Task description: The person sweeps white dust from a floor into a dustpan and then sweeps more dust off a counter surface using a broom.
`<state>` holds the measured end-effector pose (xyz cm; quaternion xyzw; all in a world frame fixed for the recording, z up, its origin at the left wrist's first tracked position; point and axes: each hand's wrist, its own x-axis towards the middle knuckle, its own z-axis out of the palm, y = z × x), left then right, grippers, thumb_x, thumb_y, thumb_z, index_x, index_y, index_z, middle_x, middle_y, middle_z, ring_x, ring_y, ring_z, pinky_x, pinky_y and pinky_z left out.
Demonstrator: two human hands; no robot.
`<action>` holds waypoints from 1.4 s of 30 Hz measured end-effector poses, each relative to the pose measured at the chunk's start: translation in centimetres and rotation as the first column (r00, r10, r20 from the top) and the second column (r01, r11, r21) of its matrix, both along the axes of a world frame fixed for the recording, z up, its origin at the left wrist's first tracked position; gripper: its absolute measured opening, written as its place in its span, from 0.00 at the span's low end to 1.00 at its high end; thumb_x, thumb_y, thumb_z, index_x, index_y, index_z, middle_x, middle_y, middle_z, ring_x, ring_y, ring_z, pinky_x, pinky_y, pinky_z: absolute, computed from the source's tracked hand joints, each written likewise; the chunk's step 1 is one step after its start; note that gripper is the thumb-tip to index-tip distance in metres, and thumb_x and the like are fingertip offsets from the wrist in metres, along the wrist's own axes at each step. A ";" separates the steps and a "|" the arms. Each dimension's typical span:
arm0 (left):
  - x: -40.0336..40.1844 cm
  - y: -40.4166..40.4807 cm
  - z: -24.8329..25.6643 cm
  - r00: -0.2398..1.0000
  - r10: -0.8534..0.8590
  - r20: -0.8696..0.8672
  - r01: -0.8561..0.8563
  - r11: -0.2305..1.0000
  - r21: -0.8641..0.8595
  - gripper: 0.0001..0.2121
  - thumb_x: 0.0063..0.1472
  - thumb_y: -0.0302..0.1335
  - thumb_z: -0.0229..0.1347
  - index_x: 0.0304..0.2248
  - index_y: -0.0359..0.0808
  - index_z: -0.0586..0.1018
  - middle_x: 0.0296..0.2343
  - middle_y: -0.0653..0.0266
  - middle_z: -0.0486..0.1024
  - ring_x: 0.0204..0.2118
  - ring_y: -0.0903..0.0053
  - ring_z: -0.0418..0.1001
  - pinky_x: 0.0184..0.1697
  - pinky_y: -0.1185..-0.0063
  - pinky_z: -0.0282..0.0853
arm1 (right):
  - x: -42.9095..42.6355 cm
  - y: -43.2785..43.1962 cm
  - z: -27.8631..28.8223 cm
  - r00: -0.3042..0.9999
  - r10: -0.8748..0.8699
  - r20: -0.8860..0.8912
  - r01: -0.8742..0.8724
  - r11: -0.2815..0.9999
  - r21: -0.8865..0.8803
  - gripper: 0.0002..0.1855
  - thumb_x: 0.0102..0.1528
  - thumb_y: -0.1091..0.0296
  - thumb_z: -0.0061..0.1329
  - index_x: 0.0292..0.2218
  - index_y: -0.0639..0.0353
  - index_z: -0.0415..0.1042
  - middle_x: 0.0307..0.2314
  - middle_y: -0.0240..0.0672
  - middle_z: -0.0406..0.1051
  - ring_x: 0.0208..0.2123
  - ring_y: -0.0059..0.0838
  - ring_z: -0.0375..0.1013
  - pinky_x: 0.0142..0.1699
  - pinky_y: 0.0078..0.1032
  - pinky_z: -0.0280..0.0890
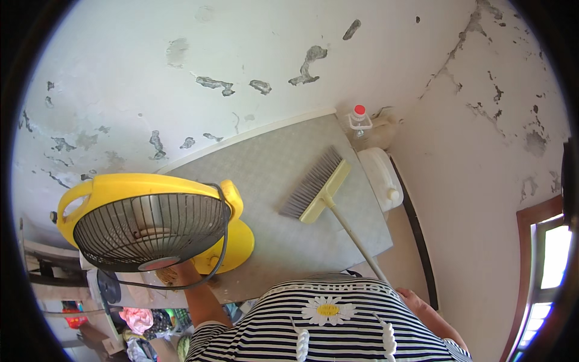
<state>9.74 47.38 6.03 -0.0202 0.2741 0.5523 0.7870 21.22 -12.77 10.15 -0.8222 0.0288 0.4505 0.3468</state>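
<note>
A broom with a pale yellow head and grey bristles (319, 188) lies over the grey tabletop (262, 181). Its thin pale handle (359, 244) runs down towards my right side. There my right hand (409, 297) closes around the handle, with the fingers partly hidden by my striped shirt. To the left stands a yellow electric heater or fan (149, 181) with a round black wire grille, tilted on its round yellow base. My left hand (183, 271) reaches in under the grille, mostly hidden behind it; a straw-coloured bundle (166, 276) shows beside it.
A black power cord (221, 253) loops around the appliance. Past the table's right edge are a white plastic jug (382, 178) and a clear bottle with a red cap (360, 118). Peeling white walls (271, 45) enclose the corner. Cloths and bags (138, 320) lie lower left.
</note>
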 end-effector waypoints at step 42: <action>46.5 -7.9 -10.2 0.807 -0.451 -0.382 0.327 0.879 -0.348 0.10 0.52 0.23 0.44 0.35 0.28 0.62 0.32 0.55 0.64 0.34 0.69 0.64 0.37 0.74 0.65 | 11.9 -10.8 -11.2 0.904 0.348 0.247 -0.343 0.937 -0.065 0.17 0.48 0.60 0.41 0.40 0.56 0.61 0.24 0.48 0.66 0.24 0.44 0.68 0.27 0.29 0.62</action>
